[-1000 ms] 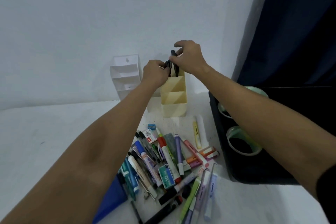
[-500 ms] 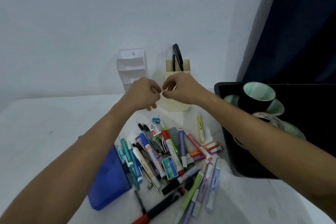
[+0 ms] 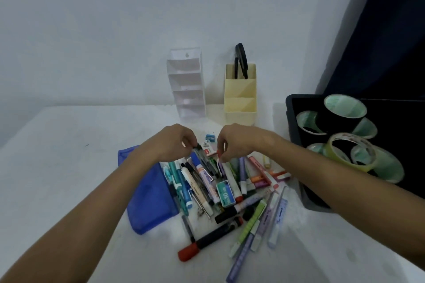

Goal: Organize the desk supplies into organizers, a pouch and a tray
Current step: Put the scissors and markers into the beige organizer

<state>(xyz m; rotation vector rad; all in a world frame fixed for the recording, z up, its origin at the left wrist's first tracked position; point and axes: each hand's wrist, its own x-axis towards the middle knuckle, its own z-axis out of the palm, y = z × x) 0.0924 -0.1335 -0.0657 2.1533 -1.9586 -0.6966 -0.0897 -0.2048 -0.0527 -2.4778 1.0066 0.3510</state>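
A heap of pens, markers and highlighters (image 3: 250, 193) lies on the white desk, with a blue pouch (image 3: 149, 197) at its left. My left hand (image 3: 172, 142) pinches the top end of a black pen (image 3: 203, 158) at the heap's far edge. My right hand (image 3: 239, 142) pinches the red tip of a white marker (image 3: 230, 174) beside it. Against the wall stand a clear tiered organizer (image 3: 186, 82) and a yellow organizer (image 3: 240, 108), which holds black-handled scissors (image 3: 241, 62) in its back slot.
A black tray (image 3: 292, 117) at the right holds several tape rolls (image 3: 345, 108). A green staples box (image 3: 225, 193) lies in the heap, and a small blue sharpener (image 3: 210, 137) sits between my hands. A dark curtain hangs at the far right.
Both hands left the scissors standing in the yellow organizer, drew back toward me and came down onto the far edge of the heap. The camera tilted downward.
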